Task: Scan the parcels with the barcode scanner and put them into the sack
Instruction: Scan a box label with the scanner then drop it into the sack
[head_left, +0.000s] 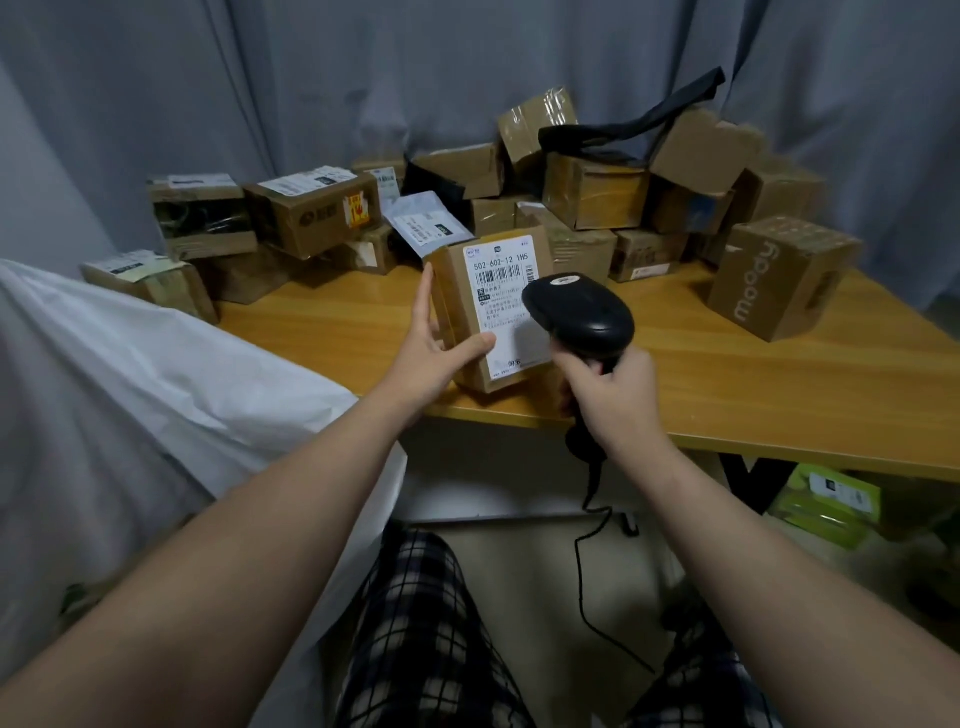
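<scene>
**Cardboard parcel meets scanner**

Head view: the small parcel (470, 332) stands on the table (779, 374). The left hand (441, 351) pinches it, thumb on the label. At its 3 o'clock, the right hand (610, 395) grips the barcode scanner (579, 312). The sack (130, 389) lies at 9 o'clock. The parcel is likely light and stiff; hold opposite sides.
</scene>
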